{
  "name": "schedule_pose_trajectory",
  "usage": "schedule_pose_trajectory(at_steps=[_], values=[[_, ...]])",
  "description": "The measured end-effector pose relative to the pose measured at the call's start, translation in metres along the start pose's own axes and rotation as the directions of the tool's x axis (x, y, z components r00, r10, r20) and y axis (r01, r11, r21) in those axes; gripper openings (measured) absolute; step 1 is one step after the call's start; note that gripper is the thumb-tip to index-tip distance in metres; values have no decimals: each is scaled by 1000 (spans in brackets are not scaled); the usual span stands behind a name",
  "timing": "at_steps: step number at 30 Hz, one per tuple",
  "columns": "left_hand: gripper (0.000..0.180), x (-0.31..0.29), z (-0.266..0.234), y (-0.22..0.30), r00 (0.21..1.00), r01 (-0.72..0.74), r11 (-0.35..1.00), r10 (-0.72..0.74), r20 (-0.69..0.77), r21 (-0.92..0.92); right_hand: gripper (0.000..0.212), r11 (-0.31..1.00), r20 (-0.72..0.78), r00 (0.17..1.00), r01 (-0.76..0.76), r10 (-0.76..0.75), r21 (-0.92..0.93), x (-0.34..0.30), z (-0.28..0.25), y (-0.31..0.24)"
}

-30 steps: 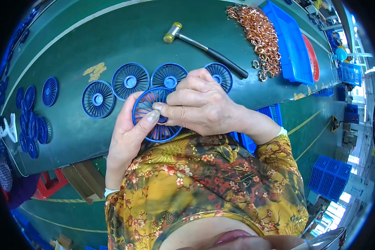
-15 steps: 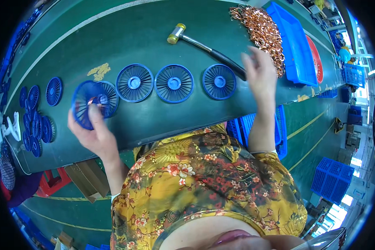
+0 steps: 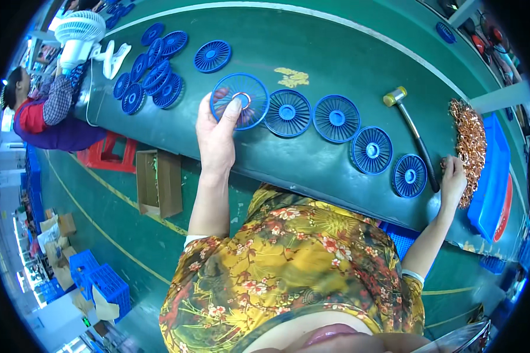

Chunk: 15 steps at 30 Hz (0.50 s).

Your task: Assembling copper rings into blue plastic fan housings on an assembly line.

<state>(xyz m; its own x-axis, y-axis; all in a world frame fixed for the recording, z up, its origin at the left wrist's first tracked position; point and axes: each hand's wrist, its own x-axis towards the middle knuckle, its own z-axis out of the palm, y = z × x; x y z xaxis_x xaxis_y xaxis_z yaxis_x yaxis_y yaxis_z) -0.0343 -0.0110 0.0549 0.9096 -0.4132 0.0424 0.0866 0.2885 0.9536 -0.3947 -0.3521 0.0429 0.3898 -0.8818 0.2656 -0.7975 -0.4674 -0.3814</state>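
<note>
My left hand [image 3: 217, 141] grips a blue round spoked plastic cover [image 3: 256, 116] by its near edge, raised over the table. The thumb presses at a copper ring [image 3: 245, 101] on the cover's hub. My right hand [image 3: 453, 187] is at the near edge of a heap of copper rings [image 3: 470, 144], beside the handle of a hammer [image 3: 417, 132]. Its fingers are drawn together, and what they hold, if anything, is too small to make out. Several similar blue covers [image 3: 337, 119] lie in a row between my hands.
More blue covers [image 3: 159, 76] are piled at the table's left, near a white clip fan [image 3: 79, 35]. Another person [image 3: 47, 120] sits there. A blue tray [image 3: 490, 182] and a red container [image 3: 504, 209] stand beyond the rings. A cardboard box [image 3: 159, 182] is below the table edge.
The view has swung left, shifting the table's contents rightward. My left hand still holds the cover, now steadier. My right hand has moved from the hammer handle to the rings, and its fingers have closed.
</note>
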Motion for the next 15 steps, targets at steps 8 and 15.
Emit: schedule_pose_trajectory(at_steps=[8, 15], values=[[27, -13, -5, 15, 996, -12, 982, 28, 83, -190, 26, 971, -132, 980, 120, -149, -204, 11, 12, 20], [32, -21, -4, 17, 998, -41, 990, 48, 50, -133, 29, 971, 20, 996, 94, -91, -222, -1, 4, 4]])
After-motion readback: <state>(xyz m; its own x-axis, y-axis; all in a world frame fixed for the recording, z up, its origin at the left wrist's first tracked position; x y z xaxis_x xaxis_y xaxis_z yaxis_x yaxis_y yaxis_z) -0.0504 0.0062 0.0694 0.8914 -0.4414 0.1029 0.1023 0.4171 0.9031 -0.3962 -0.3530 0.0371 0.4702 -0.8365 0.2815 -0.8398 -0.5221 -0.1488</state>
